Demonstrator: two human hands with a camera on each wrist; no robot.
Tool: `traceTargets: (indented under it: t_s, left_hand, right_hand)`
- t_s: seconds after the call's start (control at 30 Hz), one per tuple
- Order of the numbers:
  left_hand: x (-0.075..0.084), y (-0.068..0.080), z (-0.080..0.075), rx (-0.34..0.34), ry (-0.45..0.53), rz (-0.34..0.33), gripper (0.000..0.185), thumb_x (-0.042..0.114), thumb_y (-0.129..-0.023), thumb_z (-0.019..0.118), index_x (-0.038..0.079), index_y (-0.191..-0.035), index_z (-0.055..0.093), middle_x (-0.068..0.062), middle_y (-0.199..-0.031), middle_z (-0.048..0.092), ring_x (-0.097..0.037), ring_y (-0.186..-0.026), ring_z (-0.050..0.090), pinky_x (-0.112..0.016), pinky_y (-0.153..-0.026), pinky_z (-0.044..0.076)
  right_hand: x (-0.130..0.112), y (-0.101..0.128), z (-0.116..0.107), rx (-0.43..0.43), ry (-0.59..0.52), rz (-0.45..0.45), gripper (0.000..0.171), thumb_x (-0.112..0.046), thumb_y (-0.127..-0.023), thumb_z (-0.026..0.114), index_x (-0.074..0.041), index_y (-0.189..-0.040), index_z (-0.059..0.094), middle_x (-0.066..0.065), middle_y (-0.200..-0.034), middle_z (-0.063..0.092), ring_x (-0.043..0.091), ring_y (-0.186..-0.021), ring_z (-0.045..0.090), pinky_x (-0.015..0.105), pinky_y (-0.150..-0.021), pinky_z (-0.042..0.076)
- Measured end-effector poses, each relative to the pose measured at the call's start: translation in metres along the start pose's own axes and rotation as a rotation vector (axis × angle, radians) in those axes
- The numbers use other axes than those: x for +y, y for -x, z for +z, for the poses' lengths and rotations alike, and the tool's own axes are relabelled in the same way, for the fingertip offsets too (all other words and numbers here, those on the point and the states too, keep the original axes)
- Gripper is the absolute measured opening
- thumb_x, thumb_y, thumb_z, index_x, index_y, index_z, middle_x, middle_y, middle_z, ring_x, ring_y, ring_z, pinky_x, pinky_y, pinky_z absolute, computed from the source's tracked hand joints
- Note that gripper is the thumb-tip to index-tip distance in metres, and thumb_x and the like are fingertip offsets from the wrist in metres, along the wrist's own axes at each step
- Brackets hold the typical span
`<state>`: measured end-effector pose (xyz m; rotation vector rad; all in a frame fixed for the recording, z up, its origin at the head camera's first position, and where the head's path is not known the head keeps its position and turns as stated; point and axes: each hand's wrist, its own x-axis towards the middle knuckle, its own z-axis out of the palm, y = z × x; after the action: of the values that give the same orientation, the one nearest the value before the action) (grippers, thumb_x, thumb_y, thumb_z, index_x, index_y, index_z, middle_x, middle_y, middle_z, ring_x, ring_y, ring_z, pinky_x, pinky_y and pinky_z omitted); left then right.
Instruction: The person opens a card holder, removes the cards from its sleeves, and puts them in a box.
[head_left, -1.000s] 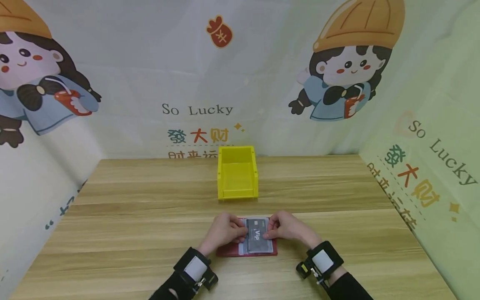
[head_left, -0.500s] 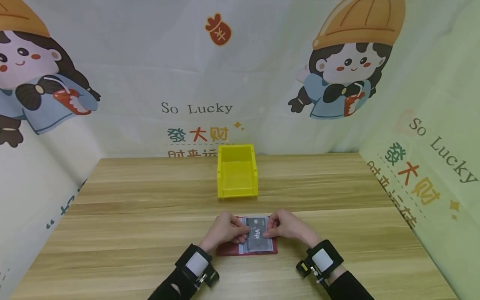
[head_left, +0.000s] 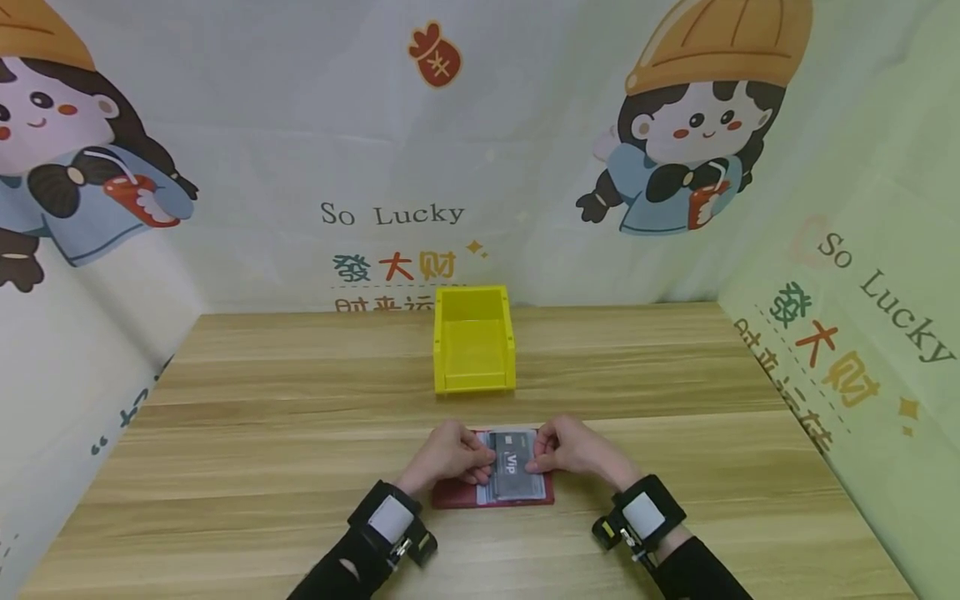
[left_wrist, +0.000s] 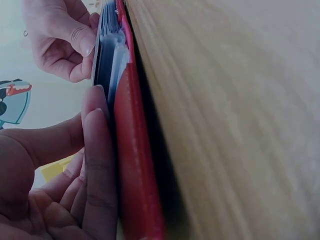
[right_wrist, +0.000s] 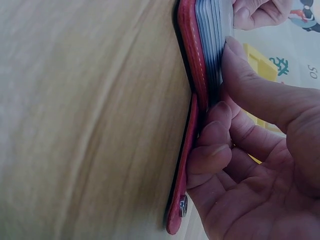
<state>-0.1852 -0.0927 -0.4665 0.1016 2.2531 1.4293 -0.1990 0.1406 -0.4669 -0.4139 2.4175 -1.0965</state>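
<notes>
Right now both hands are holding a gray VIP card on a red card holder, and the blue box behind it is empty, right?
Nearly. The box is yellow, not blue, as the head view shows. The rest holds: the left hand and right hand hold the gray VIP card on the red card holder, and the box is empty.

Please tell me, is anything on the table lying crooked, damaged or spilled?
Nothing stands out. The red card holder lies open and flat on the wooden table, square to its edge. The left hand and right hand hold the grey VIP card over it. The yellow bin stands upright behind.
</notes>
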Motion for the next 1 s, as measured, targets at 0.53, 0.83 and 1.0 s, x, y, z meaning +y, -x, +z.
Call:
traceTargets:
  t_s: [0.53, 0.83, 1.0]
  left_hand:
    - [-0.005, 0.003, -0.019, -0.063, -0.003, 0.000, 0.018, 0.002, -0.100, 0.068, -0.013, -0.099, 0.076, -0.008, -0.071, 0.074, -0.007, -0.060, 0.068, -0.024, -0.059, 0.060]
    - [-0.013, 0.009, -0.029, -0.079, 0.093, -0.008, 0.020, 0.002, -0.100, 0.066, -0.016, -0.107, 0.073, -0.008, -0.076, 0.075, -0.006, -0.063, 0.068, -0.023, -0.062, 0.060]
    - [-0.017, 0.011, -0.032, -0.081, 0.124, 0.017, 0.021, 0.002, -0.101, 0.065, -0.017, -0.108, 0.072, -0.011, -0.081, 0.077, -0.005, -0.065, 0.069, -0.022, -0.064, 0.060]
  right_hand:
    - [-0.002, 0.001, 0.000, 0.007, 0.006, 0.013, 0.024, -0.010, -0.088, 0.084, -0.007, -0.075, 0.065, -0.005, -0.067, 0.050, 0.011, -0.066, 0.047, 0.021, -0.060, 0.033]
    - [0.000, 0.001, 0.000, 0.012, -0.004, 0.004, 0.023, -0.010, -0.088, 0.085, -0.007, -0.075, 0.065, -0.005, -0.066, 0.049, 0.011, -0.065, 0.046, 0.021, -0.060, 0.033]
    - [0.002, 0.001, 0.001, 0.023, 0.009, -0.023, 0.024, -0.010, -0.087, 0.085, -0.006, -0.075, 0.065, -0.005, -0.067, 0.049, 0.010, -0.066, 0.046, 0.021, -0.060, 0.034]
